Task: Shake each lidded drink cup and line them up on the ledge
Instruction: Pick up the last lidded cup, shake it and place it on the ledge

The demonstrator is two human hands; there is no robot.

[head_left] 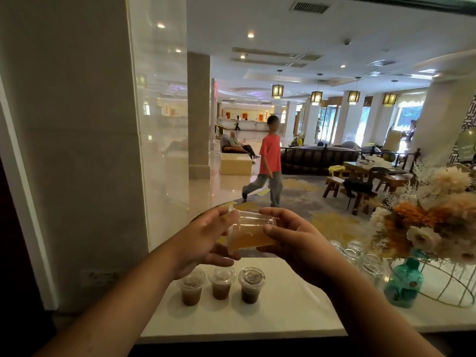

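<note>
I hold a clear plastic drink cup [251,231] on its side in the air above the ledge, with amber liquid pooled along its lower wall. My left hand [206,238] grips its lidded end and my right hand [288,235] grips its base end. Below, three lidded cups of brown drink stand upright in a row on the white ledge [283,315]: the left cup [192,288], the middle cup [221,283] and the right cup [251,284].
Several empty glass jars [360,256] stand at the right of the ledge, beside a teal glass bottle [404,284] and a flower arrangement [438,222] in a gold wire stand. A marble pillar [77,150] rises at left. Beyond the glass, a person in a red shirt [269,161] walks through the lobby.
</note>
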